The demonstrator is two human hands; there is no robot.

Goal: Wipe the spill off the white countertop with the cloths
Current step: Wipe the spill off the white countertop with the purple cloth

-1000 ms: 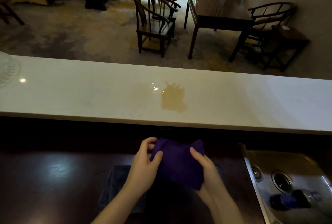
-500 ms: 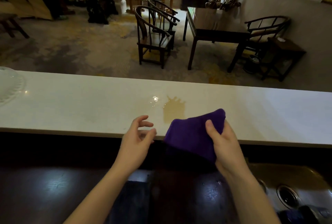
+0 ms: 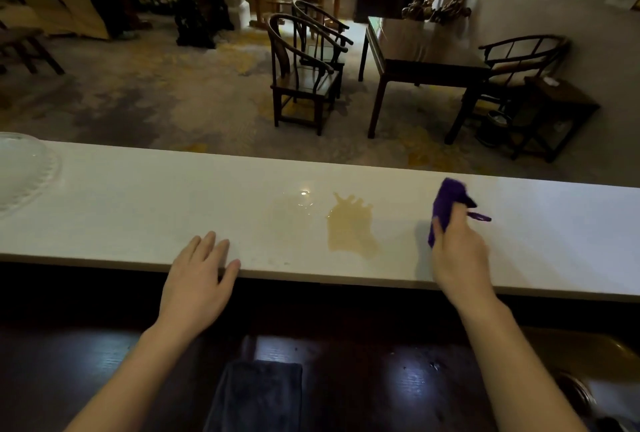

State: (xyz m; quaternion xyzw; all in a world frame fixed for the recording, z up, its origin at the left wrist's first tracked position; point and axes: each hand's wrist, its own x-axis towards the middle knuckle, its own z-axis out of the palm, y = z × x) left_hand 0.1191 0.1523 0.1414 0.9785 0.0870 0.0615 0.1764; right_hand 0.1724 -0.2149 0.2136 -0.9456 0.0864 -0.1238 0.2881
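Observation:
A yellowish-brown spill [image 3: 349, 228] lies in the middle of the long white countertop [image 3: 138, 210], with a paler wet patch [image 3: 294, 205] to its left. My right hand [image 3: 457, 255] grips a bunched purple cloth [image 3: 448, 205] on the counter to the right of the spill, not touching it. My left hand [image 3: 199, 279] rests flat with fingers spread on the counter's near edge, left of the spill, holding nothing. A dark grey cloth [image 3: 256, 393] lies on the dark lower counter between my forearms.
A clear glass dish [image 3: 24, 168] sits at the counter's far left. A metal sink [image 3: 588, 386] is at the lower right of the dark wooden worktop [image 3: 69, 362]. Beyond the counter are dark wooden chairs [image 3: 304, 75] and a table [image 3: 422, 51].
My right hand carried the purple cloth up from the lower counter onto the white counter, right of the spill. My left hand let go of it and settled on the counter's edge.

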